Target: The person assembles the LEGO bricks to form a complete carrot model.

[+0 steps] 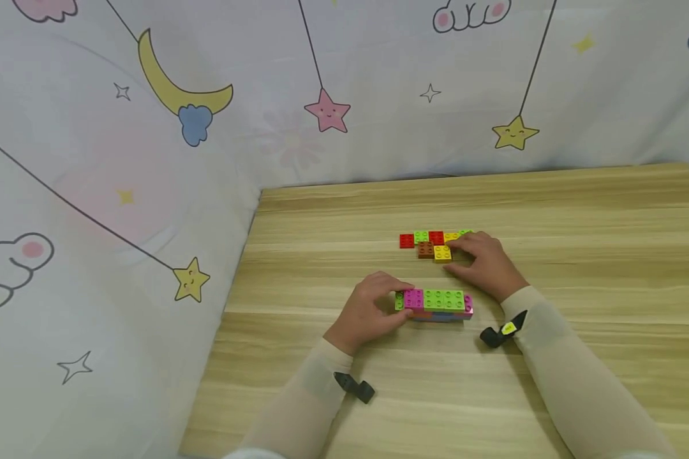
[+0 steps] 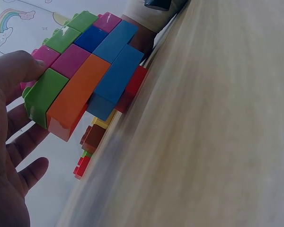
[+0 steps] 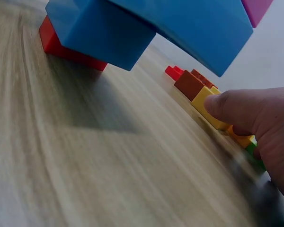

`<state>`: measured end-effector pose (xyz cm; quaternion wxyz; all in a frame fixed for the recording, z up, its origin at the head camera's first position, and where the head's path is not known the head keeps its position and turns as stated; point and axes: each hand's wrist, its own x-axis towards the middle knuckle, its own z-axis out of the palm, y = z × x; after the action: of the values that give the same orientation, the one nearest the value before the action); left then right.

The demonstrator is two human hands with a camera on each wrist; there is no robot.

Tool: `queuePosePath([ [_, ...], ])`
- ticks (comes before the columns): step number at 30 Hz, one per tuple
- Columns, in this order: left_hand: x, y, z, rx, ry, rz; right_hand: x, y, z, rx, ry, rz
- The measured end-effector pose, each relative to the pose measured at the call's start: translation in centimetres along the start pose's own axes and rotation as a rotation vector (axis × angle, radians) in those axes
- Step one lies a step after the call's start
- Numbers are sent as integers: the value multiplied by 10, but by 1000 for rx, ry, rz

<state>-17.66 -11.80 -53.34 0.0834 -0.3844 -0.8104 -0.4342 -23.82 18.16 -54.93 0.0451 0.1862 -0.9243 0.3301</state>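
Nearest the head camera are the two pale sleeves, each with a black wrist strap [image 1: 355, 386]. Past them, the left hand [image 1: 369, 310] grips the near-left end of a stacked block of toy bricks [image 1: 434, 304], thumb and fingers curled around its green and magenta end. In the left wrist view that assembly [image 2: 87, 78] sits tilted, with orange, blue and green bricks showing on its side and a red brick at its base, so it looks partly lifted off the wooden table [image 1: 580, 229].

At about one o'clock from the assembly lies a loose row of bricks [image 1: 433, 243]: red, green, brown and yellow. The right hand [image 1: 485, 262] rests over its right end, fingers bent down onto a yellow brick [image 3: 209, 108]; whether it truly pinches the brick I cannot tell.

The risks, as I judge them: held at one end only, the tilted assembly could sag or shed a lower layer. A sideways drag on the yellow brick could scatter its neighbours, which lie touching it.
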Motion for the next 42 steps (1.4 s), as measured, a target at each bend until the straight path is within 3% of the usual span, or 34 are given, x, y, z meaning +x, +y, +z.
queuePosePath([
  [8, 1, 1, -1, 1, 3, 6, 0, -1, 0, -3, -1, 2],
  [13, 2, 2, -1, -1, 0, 12, -6, -2, -4, 69, -10, 79],
  [19, 0, 1, 1, -15, 13, 14, -24, -12, -13, 177, 93, 105],
  [23, -1, 0, 2, -17, 16, 13, -43, -31, -22, 240, 187, 31],
  [28, 1, 1, 1, -6, 12, 18, -62, -57, -30, 317, 246, -158],
  [34, 3, 2, -1, -9, 18, 18, -69, -68, -28, 229, 237, -338],
  [42, 2, 0, 2, -1, 15, 19, -68, -72, -28, 212, 225, -438],
])
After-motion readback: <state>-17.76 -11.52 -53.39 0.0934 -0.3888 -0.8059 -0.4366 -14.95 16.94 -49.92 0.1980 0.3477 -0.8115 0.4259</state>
